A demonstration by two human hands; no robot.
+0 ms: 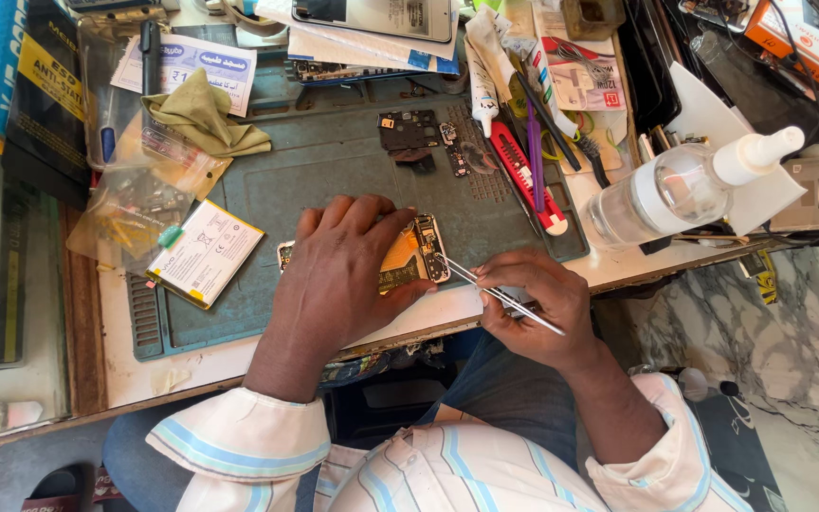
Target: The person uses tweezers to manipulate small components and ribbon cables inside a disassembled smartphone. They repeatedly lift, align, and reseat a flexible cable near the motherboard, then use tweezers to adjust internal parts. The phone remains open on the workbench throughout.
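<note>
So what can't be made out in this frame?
- Head view: most of the opened phone lies under the left hand.
- Tweezers: the tips at the phone are too small to show what they grip.
- Right hand: its palm is turned away.
- Parts on the mat: too small.
</note>
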